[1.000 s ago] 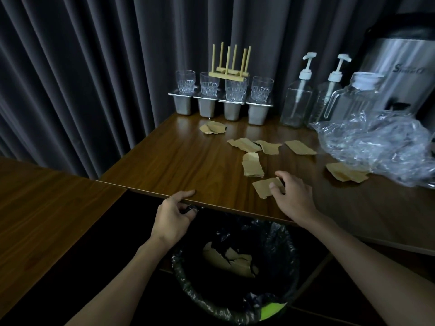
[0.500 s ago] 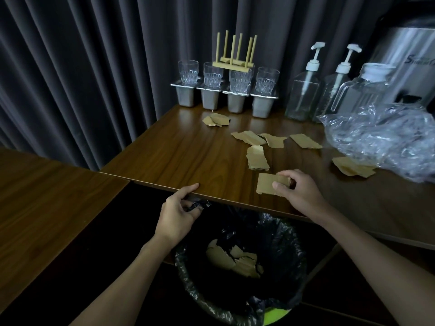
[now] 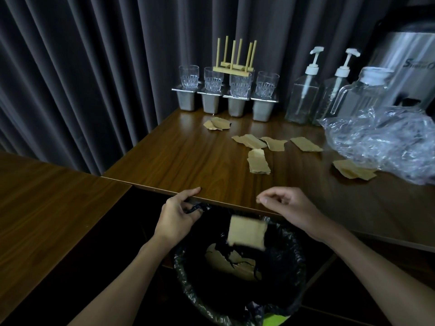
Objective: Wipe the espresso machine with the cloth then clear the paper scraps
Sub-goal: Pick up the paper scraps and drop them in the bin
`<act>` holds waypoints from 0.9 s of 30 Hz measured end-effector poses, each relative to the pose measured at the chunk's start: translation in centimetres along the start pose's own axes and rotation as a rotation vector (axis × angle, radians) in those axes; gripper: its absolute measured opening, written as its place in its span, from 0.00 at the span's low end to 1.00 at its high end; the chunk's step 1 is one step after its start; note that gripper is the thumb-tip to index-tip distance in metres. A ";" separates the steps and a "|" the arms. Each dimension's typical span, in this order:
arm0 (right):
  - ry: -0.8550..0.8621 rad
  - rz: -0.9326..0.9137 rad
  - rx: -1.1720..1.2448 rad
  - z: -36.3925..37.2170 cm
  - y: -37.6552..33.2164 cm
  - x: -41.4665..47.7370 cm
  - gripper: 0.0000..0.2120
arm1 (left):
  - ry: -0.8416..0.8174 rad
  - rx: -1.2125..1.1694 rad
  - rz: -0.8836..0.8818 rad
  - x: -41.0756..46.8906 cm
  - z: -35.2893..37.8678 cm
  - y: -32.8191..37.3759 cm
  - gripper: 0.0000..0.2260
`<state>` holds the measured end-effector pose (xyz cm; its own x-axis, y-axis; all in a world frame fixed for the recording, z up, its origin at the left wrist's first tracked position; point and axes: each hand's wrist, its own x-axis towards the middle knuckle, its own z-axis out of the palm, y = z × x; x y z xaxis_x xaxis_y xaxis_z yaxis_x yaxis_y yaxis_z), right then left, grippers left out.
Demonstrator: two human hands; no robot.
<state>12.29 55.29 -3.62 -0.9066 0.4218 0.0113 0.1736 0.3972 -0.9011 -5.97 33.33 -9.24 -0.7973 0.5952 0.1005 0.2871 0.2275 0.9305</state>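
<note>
The paper-clearing stage is judged to be underway. A torn paper scrap [image 3: 246, 234], blurred, is seen in the air just above the mouth of the bin [image 3: 188, 278], touching neither hand. Several scraps [image 3: 233, 264] already lie inside the bin, at the bottom of it.

The right hand [image 3: 289, 208] is held above the bin's far right rim. Its fingers are loosely curled, thumb and forefinger are close together, and nothing is seen to be held. The left hand [image 3: 175, 217] is placed at the bin's far left rim, where a fold of the black bin liner [image 3: 195, 208] is gripped. Its thumb is laid on the edge of the table [image 3: 188, 161], which stands over the bin's far side.

About 6 scraps or small piles remain on the table beyond the bin. The nearest scrap [image 3: 258, 161] lies straight beyond it, and 3 more [image 3: 274, 143] are set in a row farther off. 1 pile [image 3: 217, 124] sits farthest from the bin, and 1 [image 3: 353, 170] lies beyond and to the bin's right, beside crumpled plastic wrap [image 3: 381, 142].

A steel machine [image 3: 414, 74] is seen far beyond and right of the bin. No cloth is in view, so it cannot be told whether the wiping was done. Roughly half of the clearing is judged to be left.
</note>
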 end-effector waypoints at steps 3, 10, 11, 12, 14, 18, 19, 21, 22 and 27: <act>0.073 -0.022 -0.082 -0.3 0.4 1.2 0.08 | -0.010 -0.004 -0.002 0.0 0.0 -0.1 0.26; 0.232 -0.080 -0.608 0.2 1.4 5.3 0.24 | -0.044 0.049 0.004 -0.1 -0.4 0.0 0.27; 0.224 -0.079 -0.642 0.2 1.4 5.7 0.26 | -0.049 0.059 0.011 -0.1 -0.5 0.1 0.27; 0.211 -0.077 -0.668 0.3 1.5 5.9 0.26 | -0.051 0.069 0.017 -0.1 -0.7 0.1 0.26; 0.187 -0.073 -0.713 0.4 1.7 6.2 0.26 | -0.047 0.080 0.023 -0.1 -1.0 0.5 0.24; 0.199 -0.082 -0.746 0.4 1.8 6.1 0.25 | -0.056 0.117 0.013 -0.2 -1.3 1.0 0.24; 0.207 -0.078 -0.740 0.4 1.7 6.1 0.25 | -0.065 0.122 0.004 -0.3 -1.4 1.1 0.25; 0.210 -0.074 -0.747 0.5 1.7 6.1 0.25 | -0.085 0.109 -0.020 -0.5 -1.5 1.2 0.27; 0.214 -0.078 -0.754 0.5 1.7 6.1 0.24 | -0.085 0.100 -0.033 -0.5 -1.6 1.2 0.27; 0.251 -0.084 -0.740 0.4 2.1 6.1 0.19 | -0.073 0.101 -0.036 -0.4 -1.9 1.5 0.26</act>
<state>6.92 58.35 -5.62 -0.8291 0.5030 0.2440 0.3994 0.8383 -0.3711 -6.20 31.95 -7.22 -0.7683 0.6389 0.0387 0.3141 0.3237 0.8925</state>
